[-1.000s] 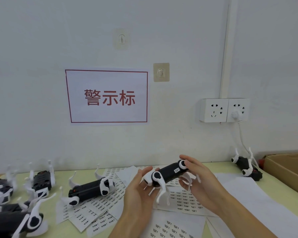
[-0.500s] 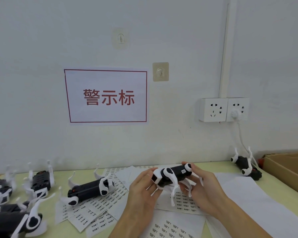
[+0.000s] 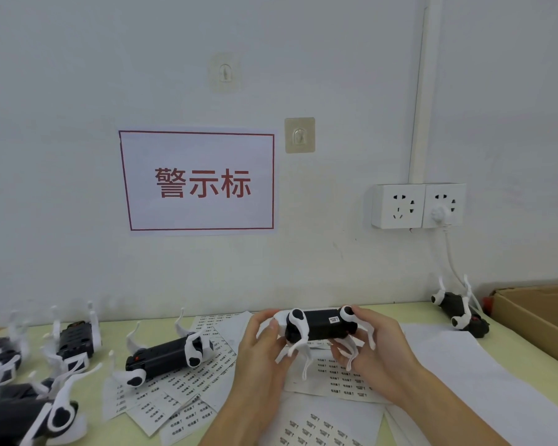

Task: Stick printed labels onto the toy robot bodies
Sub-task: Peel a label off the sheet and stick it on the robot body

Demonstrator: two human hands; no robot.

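I hold a black toy robot body with white legs (image 3: 319, 326) level above the table, its legs pointing down. A small white printed label (image 3: 334, 319) sits on its side near the right end. My left hand (image 3: 261, 355) grips the left end and my right hand (image 3: 377, 346) grips the right end. Under my hands lie sheets of printed labels (image 3: 342, 375). Another robot body (image 3: 165, 357) rests on its back on label sheets to the left.
Several more robot bodies (image 3: 74, 341) lie legs-up at the far left. One robot body (image 3: 459, 312) lies at the back right beside a cardboard box (image 3: 541, 317). Blank paper (image 3: 458, 368) covers the table's right side. A wall socket (image 3: 417, 206) has a plugged-in cord hanging down.
The held robot has been turned from tilted up to the right to level and lowered a little, its labelled side now facing me. Both hands kept their grip.
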